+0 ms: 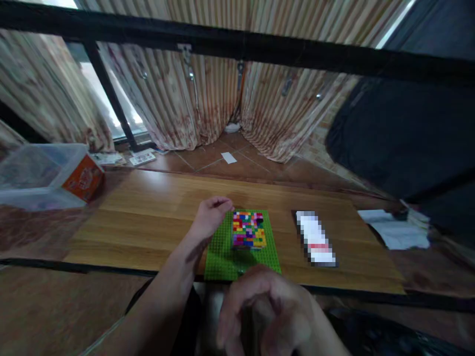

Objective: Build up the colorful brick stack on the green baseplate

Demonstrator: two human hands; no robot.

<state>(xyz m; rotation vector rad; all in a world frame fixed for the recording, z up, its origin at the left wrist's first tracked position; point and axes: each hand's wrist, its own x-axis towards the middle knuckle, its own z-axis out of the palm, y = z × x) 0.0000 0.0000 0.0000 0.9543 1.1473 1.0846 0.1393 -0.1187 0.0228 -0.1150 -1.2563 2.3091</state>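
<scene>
A green studded baseplate point(222, 259) lies on the wooden table point(156, 217) near its front edge. On it stands a block built of many small coloured bricks point(249, 229). My left hand point(210, 216) reaches over the plate's far left corner, fingers curled together right beside the block's top left; whether anything is in them is hidden. My right hand point(265, 309) hangs close to the camera below the table's front edge, fingers loosely curled downward, with nothing visible in it.
A dark flat object with a blurred white face point(314, 238) lies right of the plate. A clear plastic bin with an orange label point(48, 175) stands at the far left. White papers point(395, 230) sit at the right. Curtains hang behind.
</scene>
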